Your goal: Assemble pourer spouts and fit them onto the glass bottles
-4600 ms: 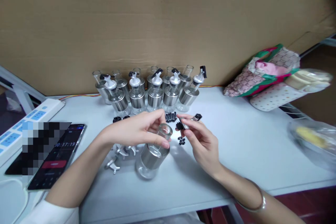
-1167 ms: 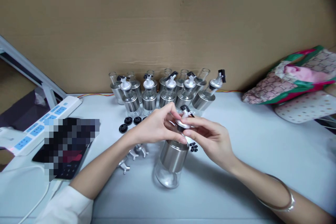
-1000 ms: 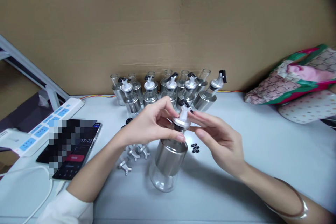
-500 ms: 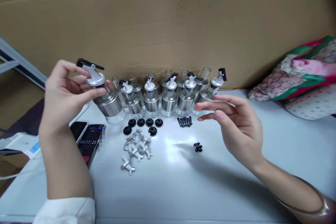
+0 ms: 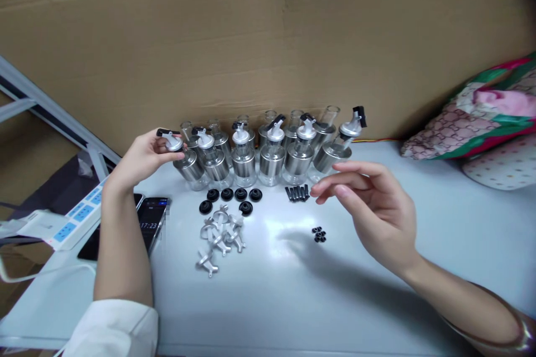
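My left hand (image 5: 146,153) is closed around the neck of a glass oil bottle (image 5: 189,168) with a metal sleeve, just under its silver pourer top. This bottle stands at the left end of the front row, beside another capped bottle (image 5: 215,164). My right hand (image 5: 372,206) hovers above the table with fingers apart and nothing in them. Near it lie several black flip levers (image 5: 297,193) and a cluster of small black pieces (image 5: 319,234). Silver pourer spouts (image 5: 221,234) lie in a pile, with black ringed stoppers (image 5: 240,194) behind them.
Uncapped bottles (image 5: 332,117) stand in a back row against the cardboard wall (image 5: 209,39). At the left are a phone (image 5: 153,217) with a timer, a power strip (image 5: 81,215) and cables. A patterned bag (image 5: 444,128) sits on the right.
My left hand has moved the oil bottle away from me and to the right, down into line with the front row. My right hand has barely moved.
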Demonstrator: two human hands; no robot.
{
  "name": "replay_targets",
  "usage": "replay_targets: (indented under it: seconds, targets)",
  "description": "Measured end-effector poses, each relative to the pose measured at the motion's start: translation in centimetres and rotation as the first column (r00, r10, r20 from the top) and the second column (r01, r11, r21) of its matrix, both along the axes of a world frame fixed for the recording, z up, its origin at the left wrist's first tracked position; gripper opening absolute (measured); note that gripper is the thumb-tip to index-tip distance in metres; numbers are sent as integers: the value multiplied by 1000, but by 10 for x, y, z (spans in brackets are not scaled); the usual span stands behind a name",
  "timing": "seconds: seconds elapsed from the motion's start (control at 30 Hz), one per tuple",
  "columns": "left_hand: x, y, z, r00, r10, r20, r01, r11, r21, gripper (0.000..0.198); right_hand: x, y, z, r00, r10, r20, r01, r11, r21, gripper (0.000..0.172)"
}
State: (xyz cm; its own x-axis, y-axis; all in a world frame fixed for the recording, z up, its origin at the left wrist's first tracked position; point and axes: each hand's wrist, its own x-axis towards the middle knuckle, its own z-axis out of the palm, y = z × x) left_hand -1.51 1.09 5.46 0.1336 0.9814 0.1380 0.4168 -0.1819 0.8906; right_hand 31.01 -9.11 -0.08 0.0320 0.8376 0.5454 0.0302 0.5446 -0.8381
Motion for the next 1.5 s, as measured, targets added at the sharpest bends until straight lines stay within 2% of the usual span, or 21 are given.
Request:
replay_targets:
  seconds: [0.13,0.3,0.43,0.57,0.63,0.73,0.77,0.83,0.87,0.9,0.93,0.97,1.0,1.1,1.17,1.3,1.43,1.5]
  targets:
    - [-3,7,-4,994,2,-109,-5,1000,-25,30,-1,-2,0,1000,6,19,-6,1000,-5,18]
    - [0,7,-4,996,-31,-87,29,999,-15,27,-1,-4,-3,997,20,76,-19,1000,-15,15]
    - [0,13,-14,994,31,-107,-24,997,67,31,-1,-5,-4,992,50,117,-47,998,-31,16]
    - [-1,15,-22,990,39,-137,-30,997,72,36,-4,-7,-5,974,47,220,-41,999,-32,14]
    - [-1,10,-21,980,94,-173,-79,993,93,41,-8,-7,-7,922,83,379,-59,996,-73,9]
    - [1,-10,-17,927,246,-282,-200,962,183,56,-18,-5,-17,771,227,595,-141,972,-187,11]
    - [3,-21,-17,891,299,-340,-230,946,230,61,-22,-5,-21,721,267,640,-160,962,-222,13]
    - [8,-48,-19,724,387,-571,-198,910,365,55,-31,-2,-30,602,331,726,-152,941,-302,14]
    - [10,-63,-22,688,350,-636,-140,924,357,46,-35,-1,-34,534,361,765,-132,929,-345,15]
    - [13,-78,-28,678,233,-697,-31,957,290,40,-40,0,-38,471,388,792,-109,917,-384,18]
    - [16,-93,-35,669,68,-740,103,978,183,42,-45,2,-41,432,405,806,-89,908,-409,23]
    - [20,-107,-44,658,-68,-750,206,974,92,51,-50,3,-43,411,414,812,-76,903,-422,29]
    - [23,-120,-54,654,-150,-742,265,963,40,60,-55,4,-45,398,417,817,-65,901,-428,32]
    - [32,-142,-83,639,-241,-731,336,942,-17,67,-69,4,-45,366,408,837,-39,905,-424,33]
    - [37,-146,-98,671,-258,-695,336,942,-25,65,-78,4,-43,340,398,852,-26,910,-415,32]
    - [40,-140,-119,771,-147,-620,221,974,43,60,-87,2,-40,299,389,871,-19,915,-402,25]
    - [39,-134,-134,792,-70,-606,182,975,125,64,-86,1,-42,276,395,876,-5,912,-410,18]
    - [39,-133,-138,802,-27,-596,169,968,183,65,-85,0,-42,274,391,878,10,912,-409,20]
